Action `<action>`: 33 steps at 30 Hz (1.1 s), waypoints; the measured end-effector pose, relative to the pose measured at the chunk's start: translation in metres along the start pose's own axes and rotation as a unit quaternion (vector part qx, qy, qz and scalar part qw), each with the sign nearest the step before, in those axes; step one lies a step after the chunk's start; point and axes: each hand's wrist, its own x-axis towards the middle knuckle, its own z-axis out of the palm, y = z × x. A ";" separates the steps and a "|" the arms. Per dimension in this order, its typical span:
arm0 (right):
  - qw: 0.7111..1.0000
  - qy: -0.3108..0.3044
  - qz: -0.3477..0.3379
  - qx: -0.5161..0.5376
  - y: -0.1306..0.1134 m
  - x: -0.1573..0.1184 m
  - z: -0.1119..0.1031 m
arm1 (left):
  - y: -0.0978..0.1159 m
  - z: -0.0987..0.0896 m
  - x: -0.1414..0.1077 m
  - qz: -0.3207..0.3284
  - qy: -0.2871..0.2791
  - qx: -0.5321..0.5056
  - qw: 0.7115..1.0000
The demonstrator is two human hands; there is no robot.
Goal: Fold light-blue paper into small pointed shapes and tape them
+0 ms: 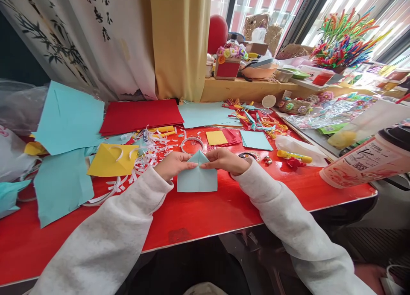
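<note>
A light blue sheet of paper (197, 182), its far corners folded in to a point, is held between both hands just over the red table. My left hand (174, 164) pinches the left fold near the tip. On the other side, my right hand (226, 160) pinches the right fold, with both thumbs almost meeting on the centre crease. Behind the paper lies a roll of clear tape (191, 145). To the right of it are a yellow square of paper (216, 137) and a stack of light blue squares (256, 140).
Larger blue sheets (64, 192) and a yellow sheet (112, 160) lie at left, among white paper shreds (153, 147). Red sheets (141, 115) are at the back. A yellow glue stick (294, 156) and a tilted drink cup (365, 158) are at right.
</note>
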 end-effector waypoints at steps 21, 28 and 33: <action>0.999 0.004 -0.020 -0.026 -0.003 0.000 0.008 | 0.000 0.008 0.000 0.140 0.143 0.198 0.960; 0.997 -0.012 -0.033 -0.064 -0.004 -0.001 0.011 | -0.003 0.006 0.001 0.154 0.165 0.270 0.936; 0.997 0.002 -0.044 -0.067 -0.002 -0.001 0.012 | -0.002 0.007 0.000 0.151 0.164 0.282 0.933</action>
